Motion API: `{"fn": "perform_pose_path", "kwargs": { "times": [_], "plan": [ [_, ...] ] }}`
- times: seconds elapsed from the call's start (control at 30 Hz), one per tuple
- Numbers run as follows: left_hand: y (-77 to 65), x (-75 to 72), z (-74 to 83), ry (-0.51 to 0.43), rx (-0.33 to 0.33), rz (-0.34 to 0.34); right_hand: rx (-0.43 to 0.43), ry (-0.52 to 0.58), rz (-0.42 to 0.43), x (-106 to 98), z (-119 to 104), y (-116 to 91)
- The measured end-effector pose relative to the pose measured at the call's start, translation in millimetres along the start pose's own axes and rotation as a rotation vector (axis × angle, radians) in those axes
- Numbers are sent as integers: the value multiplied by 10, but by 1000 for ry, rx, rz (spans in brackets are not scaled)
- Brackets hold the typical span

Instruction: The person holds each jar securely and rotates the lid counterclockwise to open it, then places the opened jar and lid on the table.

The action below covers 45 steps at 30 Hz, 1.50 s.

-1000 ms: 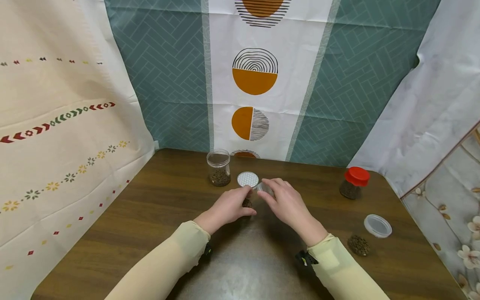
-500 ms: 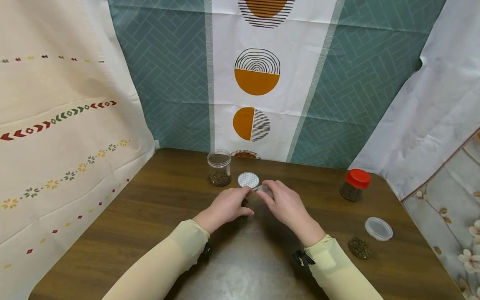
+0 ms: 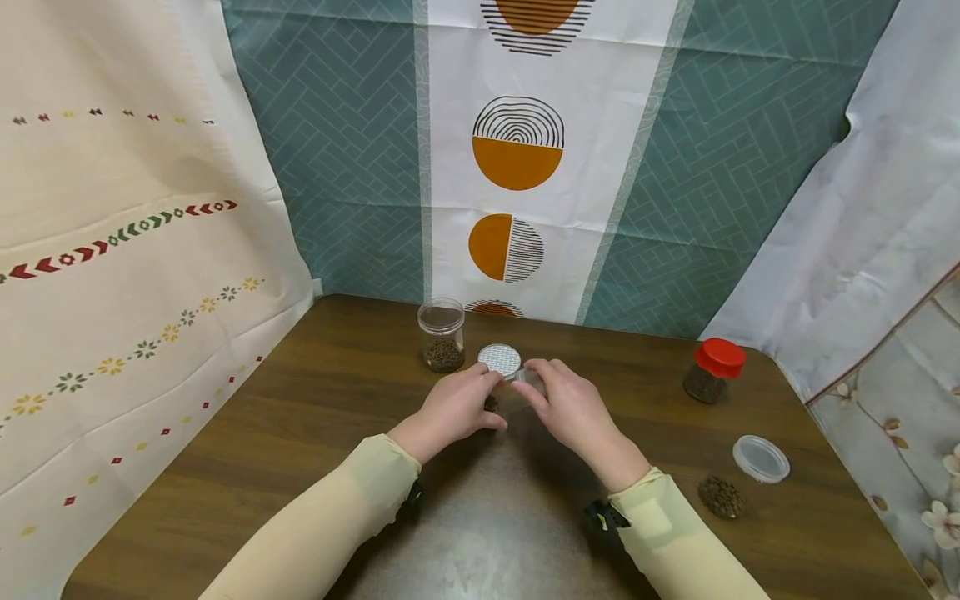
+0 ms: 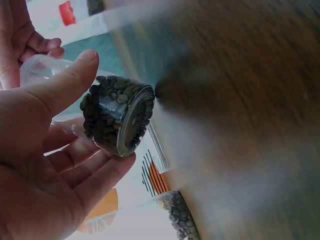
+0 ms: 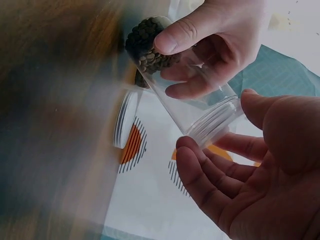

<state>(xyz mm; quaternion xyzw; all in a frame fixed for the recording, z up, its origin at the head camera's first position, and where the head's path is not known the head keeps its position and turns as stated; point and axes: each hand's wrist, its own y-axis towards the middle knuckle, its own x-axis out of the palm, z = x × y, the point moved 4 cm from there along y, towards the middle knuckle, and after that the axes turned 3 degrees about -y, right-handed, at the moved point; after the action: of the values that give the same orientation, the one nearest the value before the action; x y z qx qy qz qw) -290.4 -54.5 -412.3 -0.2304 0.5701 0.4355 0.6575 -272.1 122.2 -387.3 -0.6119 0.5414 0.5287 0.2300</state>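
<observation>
Between my two hands a clear plastic jar (image 4: 110, 112) is tilted, its base low and its screw-threaded mouth leaning toward the right hand. Dark brown bean-like pieces fill the part near its base. My left hand (image 3: 452, 408) grips the jar's body with the thumb on one side and fingers on the other. At the threaded neck (image 5: 215, 120), the thumb and fingertips of my right hand (image 3: 576, 408) hold the rim from opposite sides. A round whitish lid (image 3: 499, 361) lies on the table just behind the jar. In the head view the hands hide most of the jar.
Back left stands another clear jar (image 3: 442, 337), partly filled with brown pieces. To the right are a red-topped jar (image 3: 715, 369), a translucent lid (image 3: 761, 459) and a small round heap of brown pieces (image 3: 722, 497). Curtains border the wooden table (image 3: 247, 467).
The head view has turned slightly left, so things on the table appear a little further right. Both hands keep almost the same hold on the jar.
</observation>
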Motion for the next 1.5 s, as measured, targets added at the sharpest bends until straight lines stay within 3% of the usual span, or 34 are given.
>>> {"fn": "perform_pose_path", "kwargs": {
  "times": [0.97,1.2,1.5],
  "plan": [
    [5,-20,-30,-40,33,6,-77,-23,21,-37,-63,9],
    [-11,-24,-51,-91,27,-21,-139,-8,12,-49,-73,-6],
    [-1,-9,-49,-79,25,-26,-197,39,-7,-88,-67,-48]
  ]
}}
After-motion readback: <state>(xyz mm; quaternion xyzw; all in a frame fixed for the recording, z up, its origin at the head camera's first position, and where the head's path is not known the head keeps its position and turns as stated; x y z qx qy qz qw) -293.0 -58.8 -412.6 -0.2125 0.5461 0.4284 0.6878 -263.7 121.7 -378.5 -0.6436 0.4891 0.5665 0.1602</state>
